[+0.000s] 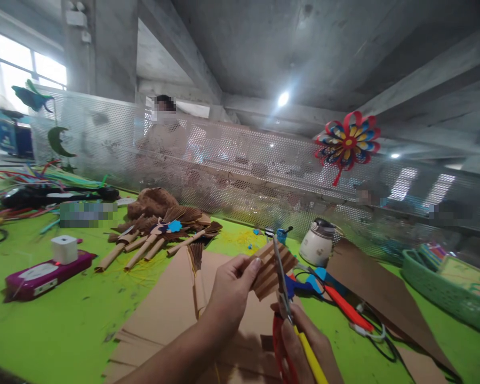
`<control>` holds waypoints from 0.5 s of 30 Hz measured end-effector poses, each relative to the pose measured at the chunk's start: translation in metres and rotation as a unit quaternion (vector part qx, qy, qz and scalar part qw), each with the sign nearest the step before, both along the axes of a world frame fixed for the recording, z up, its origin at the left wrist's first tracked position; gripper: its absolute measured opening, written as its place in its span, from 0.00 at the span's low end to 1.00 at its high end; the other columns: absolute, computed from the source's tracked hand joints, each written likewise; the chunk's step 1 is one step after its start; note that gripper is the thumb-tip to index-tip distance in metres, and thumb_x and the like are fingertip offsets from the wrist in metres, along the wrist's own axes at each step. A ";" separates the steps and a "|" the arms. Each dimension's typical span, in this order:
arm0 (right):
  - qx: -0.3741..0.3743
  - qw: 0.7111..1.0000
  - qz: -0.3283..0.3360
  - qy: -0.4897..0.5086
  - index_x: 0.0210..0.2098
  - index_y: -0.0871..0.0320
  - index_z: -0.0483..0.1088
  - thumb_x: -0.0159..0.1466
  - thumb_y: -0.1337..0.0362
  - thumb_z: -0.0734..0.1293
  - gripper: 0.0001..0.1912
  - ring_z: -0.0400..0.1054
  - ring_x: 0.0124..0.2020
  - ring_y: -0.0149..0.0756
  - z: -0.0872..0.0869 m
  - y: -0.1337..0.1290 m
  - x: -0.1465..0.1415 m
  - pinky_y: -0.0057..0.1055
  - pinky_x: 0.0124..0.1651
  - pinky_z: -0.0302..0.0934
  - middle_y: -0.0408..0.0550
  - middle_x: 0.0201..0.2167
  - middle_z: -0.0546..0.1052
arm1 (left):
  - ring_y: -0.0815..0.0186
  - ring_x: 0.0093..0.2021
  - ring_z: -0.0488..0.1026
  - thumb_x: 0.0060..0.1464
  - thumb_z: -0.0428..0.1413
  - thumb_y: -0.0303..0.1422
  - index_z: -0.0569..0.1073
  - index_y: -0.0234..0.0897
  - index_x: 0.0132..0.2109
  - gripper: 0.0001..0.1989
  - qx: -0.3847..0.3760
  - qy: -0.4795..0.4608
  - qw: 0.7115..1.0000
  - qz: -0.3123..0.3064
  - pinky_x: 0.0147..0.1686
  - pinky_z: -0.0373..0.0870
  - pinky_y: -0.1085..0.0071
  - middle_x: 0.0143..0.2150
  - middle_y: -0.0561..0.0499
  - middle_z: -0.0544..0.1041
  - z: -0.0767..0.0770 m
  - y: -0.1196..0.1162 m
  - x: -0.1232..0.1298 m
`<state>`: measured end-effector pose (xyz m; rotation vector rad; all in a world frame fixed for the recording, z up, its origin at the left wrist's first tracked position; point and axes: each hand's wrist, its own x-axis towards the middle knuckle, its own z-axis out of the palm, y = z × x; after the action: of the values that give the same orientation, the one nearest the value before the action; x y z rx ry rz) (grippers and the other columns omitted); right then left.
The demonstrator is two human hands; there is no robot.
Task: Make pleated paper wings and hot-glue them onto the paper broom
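Note:
My left hand pinches a folded piece of brown paper with pleats across it, between thumb and fingers. In my right hand is a pair of scissors with red and yellow handles. Their blades point up and lie along the right part of the pleated paper; whether they are fully closed I cannot tell. Below both hands lies a stack of brown paper sheets. On the stack, left of my hands, rests a small paper broom with a rolled handle and a fanned pleated end.
Several similar paper brooms lie at the back left. A purple power strip holds a white plug. At right are a white pot, a red-handled tool with a cord, and a green basket. Behind a perforated panel stands a person.

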<state>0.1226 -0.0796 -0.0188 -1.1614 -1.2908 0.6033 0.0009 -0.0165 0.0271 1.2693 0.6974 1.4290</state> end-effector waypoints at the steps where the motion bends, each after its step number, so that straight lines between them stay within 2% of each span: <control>1: -0.002 1.000 0.001 0.007 0.35 0.58 0.73 0.56 0.44 0.63 0.23 0.65 0.20 0.33 0.000 0.000 0.000 0.25 0.23 0.61 0.46 0.20 0.70 | 0.70 0.30 0.65 0.51 0.56 0.37 0.73 0.30 0.32 0.12 -0.002 -0.001 1.000 -0.003 0.31 0.62 0.74 0.29 0.50 0.73 -0.001 0.000 0.001; 9: 0.000 1.000 0.008 0.017 0.34 0.58 0.73 0.55 0.43 0.63 0.24 0.64 0.17 0.32 -0.002 -0.002 0.000 0.25 0.20 0.59 0.44 0.17 0.69 | 0.71 0.27 0.61 0.52 0.55 0.37 0.71 0.31 0.28 0.12 0.008 0.022 1.000 0.008 0.28 0.59 0.74 0.24 0.53 0.68 -0.001 -0.002 0.001; 15: -0.041 0.999 0.013 0.033 0.36 0.58 0.73 0.52 0.40 0.63 0.27 0.60 0.13 0.29 -0.002 -0.004 -0.003 0.22 0.15 0.55 0.42 0.14 0.66 | 0.72 0.25 0.59 0.52 0.54 0.37 0.69 0.32 0.27 0.12 0.031 0.037 0.999 0.020 0.26 0.57 0.74 0.23 0.54 0.65 -0.003 -0.002 0.002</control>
<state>0.1201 -0.0840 -0.0206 -1.1825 -1.2369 0.7139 0.0025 -0.0180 0.0240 1.3698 0.7371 1.4518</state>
